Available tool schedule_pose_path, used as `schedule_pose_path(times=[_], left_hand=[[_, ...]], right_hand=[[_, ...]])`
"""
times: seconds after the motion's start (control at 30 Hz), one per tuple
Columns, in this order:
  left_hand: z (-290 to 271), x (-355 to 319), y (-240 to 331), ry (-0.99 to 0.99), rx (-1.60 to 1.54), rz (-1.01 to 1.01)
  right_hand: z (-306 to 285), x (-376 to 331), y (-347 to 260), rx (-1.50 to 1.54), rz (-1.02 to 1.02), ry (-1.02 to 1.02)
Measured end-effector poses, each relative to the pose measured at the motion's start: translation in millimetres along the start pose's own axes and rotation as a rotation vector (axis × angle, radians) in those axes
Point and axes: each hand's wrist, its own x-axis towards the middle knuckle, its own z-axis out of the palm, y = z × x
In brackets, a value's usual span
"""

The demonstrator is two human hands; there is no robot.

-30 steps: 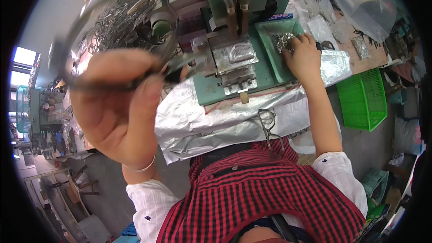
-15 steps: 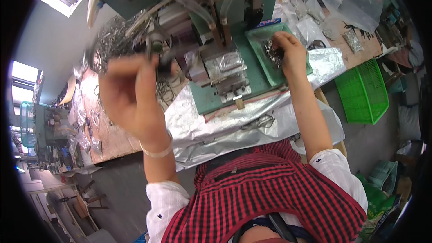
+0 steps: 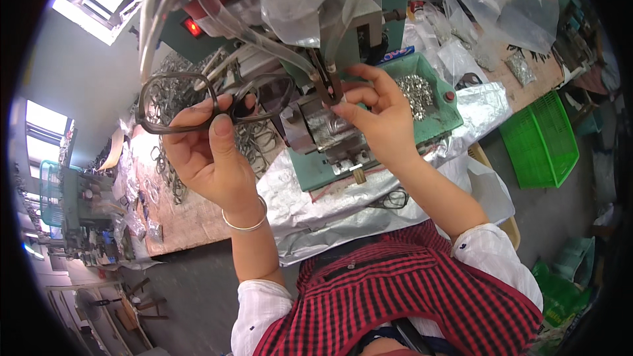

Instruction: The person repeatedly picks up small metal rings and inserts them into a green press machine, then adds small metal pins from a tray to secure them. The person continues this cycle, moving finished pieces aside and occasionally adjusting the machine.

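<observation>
My left hand (image 3: 210, 161) pinches a dark eyeglass frame (image 3: 173, 130) at its middle, thumb in front, holding it up left of a bench machine (image 3: 315, 133). No temple arms show on the frame. My right hand (image 3: 386, 125) is closed, with thumb and fingertips together at the lower end of the machine's dark upright jaws (image 3: 323, 79). Whatever is between those fingertips is too small to make out. To the right of that hand, a green tray (image 3: 443, 120) holds a heap of small shiny metal parts (image 3: 415, 94).
Many eyeglass frames (image 3: 175, 171) lie piled left of the machine. Clear tubes (image 3: 234, 23) and plastic hang over the work. Silver foil sheeting (image 3: 297, 211) covers the bench front. A green plastic basket (image 3: 541, 142) stands at the right, beyond the bench.
My right hand has moved left from the tray of metal parts to the machine's jaws. The left hand, blurred before, now holds the eyeglass frame steady, a little lower and to the right.
</observation>
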Motion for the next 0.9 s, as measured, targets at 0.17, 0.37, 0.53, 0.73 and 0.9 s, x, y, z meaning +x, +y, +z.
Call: schedule_pose_path(times=[0.17,0.37,0.53,0.73,0.9], left_hand=[[14,5,4,0.01,-0.025,-0.03],[12,-23,26,-0.217,-0.01,0.085],[16,-50,17,-0.692,0.468,0.447],[29,-55,-12,-0.735,0.508,0.622],[26,-71,-9,-0.703,0.5,0.513]], right_hand=[[0,-1,6,0.09,-0.021,0.049],[3,-30,-36,-0.205,-0.095,-0.102],[-90,0,-9,-0.815,-0.231,0.063],[-136,-37,-14,-1.237,0.215,0.117],[-130,-15,32,-1.477,-0.32,0.181]])
